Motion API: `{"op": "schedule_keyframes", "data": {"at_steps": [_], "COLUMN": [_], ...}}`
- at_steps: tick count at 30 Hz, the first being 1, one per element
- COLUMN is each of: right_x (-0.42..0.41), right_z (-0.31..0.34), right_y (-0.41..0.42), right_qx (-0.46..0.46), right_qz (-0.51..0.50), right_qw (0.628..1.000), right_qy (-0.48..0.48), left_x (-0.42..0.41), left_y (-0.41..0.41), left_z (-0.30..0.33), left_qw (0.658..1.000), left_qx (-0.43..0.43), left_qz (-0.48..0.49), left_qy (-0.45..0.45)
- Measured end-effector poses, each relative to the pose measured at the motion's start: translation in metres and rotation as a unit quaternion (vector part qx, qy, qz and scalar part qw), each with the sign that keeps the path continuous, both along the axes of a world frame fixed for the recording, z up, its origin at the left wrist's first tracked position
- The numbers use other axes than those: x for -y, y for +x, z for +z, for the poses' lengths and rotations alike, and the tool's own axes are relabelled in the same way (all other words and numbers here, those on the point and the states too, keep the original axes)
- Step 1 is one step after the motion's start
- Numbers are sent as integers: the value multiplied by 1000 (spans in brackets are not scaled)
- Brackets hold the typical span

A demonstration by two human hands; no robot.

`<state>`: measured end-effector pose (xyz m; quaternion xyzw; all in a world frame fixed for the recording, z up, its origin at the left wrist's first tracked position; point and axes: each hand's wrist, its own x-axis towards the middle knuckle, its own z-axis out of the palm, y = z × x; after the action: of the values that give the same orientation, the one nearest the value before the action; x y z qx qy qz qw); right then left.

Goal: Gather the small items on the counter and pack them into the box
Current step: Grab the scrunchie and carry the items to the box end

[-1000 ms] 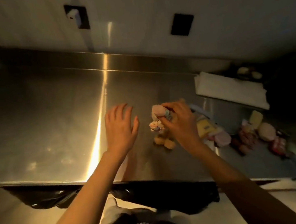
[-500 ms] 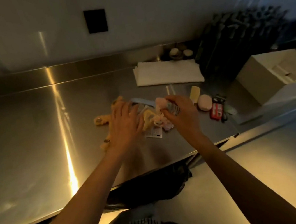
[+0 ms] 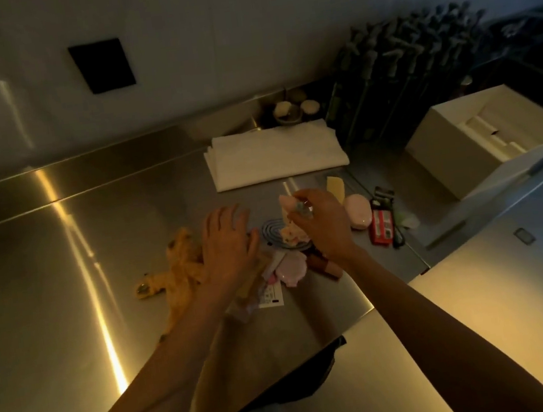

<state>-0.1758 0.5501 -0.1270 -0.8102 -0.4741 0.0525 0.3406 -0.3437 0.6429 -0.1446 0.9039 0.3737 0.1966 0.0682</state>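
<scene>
Small items lie in a heap on the steel counter (image 3: 64, 267). My right hand (image 3: 320, 223) holds a bunch of small pink and pale items (image 3: 290, 217) just above the heap, fingers curled round them. My left hand (image 3: 230, 242) lies flat with spread fingers on the heap's left part, beside a yellow plush toy (image 3: 178, 270). A blue spiral piece (image 3: 272, 236), a pink round item (image 3: 290, 269) and a white label card (image 3: 271, 294) lie between my hands. The open white box (image 3: 482, 140) stands at the right.
Right of my hand lie a pink oval soap (image 3: 357, 210), a yellow bar (image 3: 336, 188) and a red packet (image 3: 382, 227). Folded white cloth (image 3: 274, 155) lies behind. A dark rack (image 3: 400, 67) and small jars (image 3: 292, 111) stand at the back wall.
The view swung right, bringing the box into sight. My left hand went from hovering over bare counter to resting on the heap. My right hand keeps its bunch of items.
</scene>
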Motion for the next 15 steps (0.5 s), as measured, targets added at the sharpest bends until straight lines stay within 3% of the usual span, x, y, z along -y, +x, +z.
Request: {"op": "schedule_keyframes", "data": {"at_steps": [6, 15], "right_x": [-21, -10], "right_z": [-2, 4], "right_y": [21, 28], "right_qx": [13, 43], "right_qz": [-4, 0], "right_qw": [998, 999], "right_qy": [-55, -32], "left_x": [-25, -23], "left_y": [17, 40], "left_z": [-2, 7], "left_qw": [1000, 997], "left_qx": [23, 59], "left_qz": [-12, -45], "left_qy": [5, -13]}}
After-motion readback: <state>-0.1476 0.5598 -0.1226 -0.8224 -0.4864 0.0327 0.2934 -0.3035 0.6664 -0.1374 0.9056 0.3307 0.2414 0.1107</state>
